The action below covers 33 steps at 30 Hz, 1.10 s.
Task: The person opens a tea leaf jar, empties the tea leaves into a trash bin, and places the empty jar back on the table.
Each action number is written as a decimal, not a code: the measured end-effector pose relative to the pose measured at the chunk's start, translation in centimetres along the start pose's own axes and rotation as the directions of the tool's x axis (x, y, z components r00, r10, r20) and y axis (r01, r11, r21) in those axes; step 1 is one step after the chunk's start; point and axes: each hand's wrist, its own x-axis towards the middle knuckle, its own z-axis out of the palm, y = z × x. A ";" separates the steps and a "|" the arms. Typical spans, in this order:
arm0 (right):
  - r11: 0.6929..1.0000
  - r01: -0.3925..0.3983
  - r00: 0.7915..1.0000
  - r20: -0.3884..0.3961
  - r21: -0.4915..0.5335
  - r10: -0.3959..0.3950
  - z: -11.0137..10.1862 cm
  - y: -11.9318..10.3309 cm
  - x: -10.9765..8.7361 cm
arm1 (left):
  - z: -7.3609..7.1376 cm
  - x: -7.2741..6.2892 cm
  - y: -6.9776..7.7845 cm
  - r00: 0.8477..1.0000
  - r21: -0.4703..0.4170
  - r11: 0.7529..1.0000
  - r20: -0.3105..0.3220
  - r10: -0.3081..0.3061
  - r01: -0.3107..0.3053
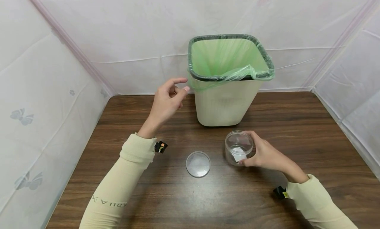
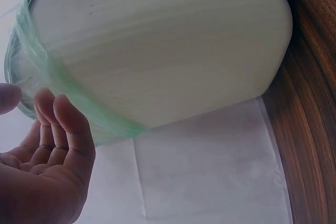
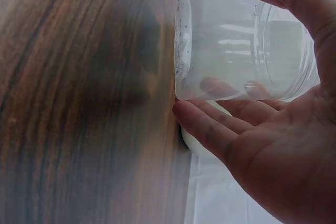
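Note:
My right hand (image 1: pixel 264 155) grips a clear round jar (image 1: pixel 231 149) from its right side, thumb at the front and fingers behind. The jar stands upright on the table without a cover, and a small white piece (image 1: pixel 238 154) shows low in it. In the right wrist view, the thumb and fingers sit on either side of the jar (image 3: pixel 226 40). Left of the jar lies a clear round lid (image 1: pixel 198 164). My left hand (image 1: pixel 167 98) hovers by the left rim of a cream trash bin (image 1: pixel 224 103), fingers loosely bent, holding nothing visible.
A green bag (image 1: pixel 213 57) lines the bin, folded over its dark rim, with a loose gathered edge at the front right. The bin stands at the back of the brown wooden table (image 1: pixel 190 206), before white sheet walls (image 1: pixel 133 31).

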 end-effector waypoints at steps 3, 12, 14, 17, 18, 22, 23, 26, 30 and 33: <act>1.000 -0.016 1.000 0.012 0.010 0.016 0.2 0.1 -0.1 | 0.1 -0.1 0.0 1.000 0.004 1.000 0.007 0.009 -0.010; 0.998 -0.055 0.998 0.037 0.034 0.053 0.4 0.2 -0.3 | 0.1 -0.3 0.1 1.000 0.028 1.000 0.020 0.011 -0.011; 0.998 -0.052 0.998 0.038 0.043 0.051 0.5 0.2 -0.3 | 0.1 -0.3 0.1 1.000 0.023 1.000 0.026 0.016 -0.016; 0.998 -0.042 0.999 0.032 0.044 0.041 0.6 0.4 -0.3 | 0.2 -0.4 0.1 0.999 0.019 1.000 0.034 0.019 -0.019; 0.998 -0.037 0.999 0.030 0.045 0.036 0.6 0.5 -0.3 | 0.3 -0.4 0.1 0.999 0.018 1.000 0.036 0.019 -0.020; 0.999 -0.031 0.999 0.028 0.036 0.030 0.7 0.7 -0.3 | 0.3 -0.5 0.3 0.999 0.025 0.999 0.041 0.019 -0.020; 0.999 -0.033 0.999 0.029 0.030 0.032 0.6 0.8 -0.4 | 0.3 -0.5 0.3 0.999 0.028 0.999 0.043 0.021 -0.022; 0.999 -0.050 0.998 0.028 0.005 0.049 0.5 0.7 -0.4 | 0.4 -0.6 0.2 0.999 0.029 0.999 0.049 0.017 -0.019; 0.997 -0.069 0.997 0.028 -0.025 0.069 0.3 0.6 -0.4 | 0.4 -0.8 0.2 0.998 0.036 0.999 0.054 0.014 -0.016; 0.996 -0.079 0.996 0.036 -0.048 0.081 0.1 0.4 -0.4 | 0.5 -0.9 0.3 0.998 0.052 0.999 0.061 0.009 -0.012</act>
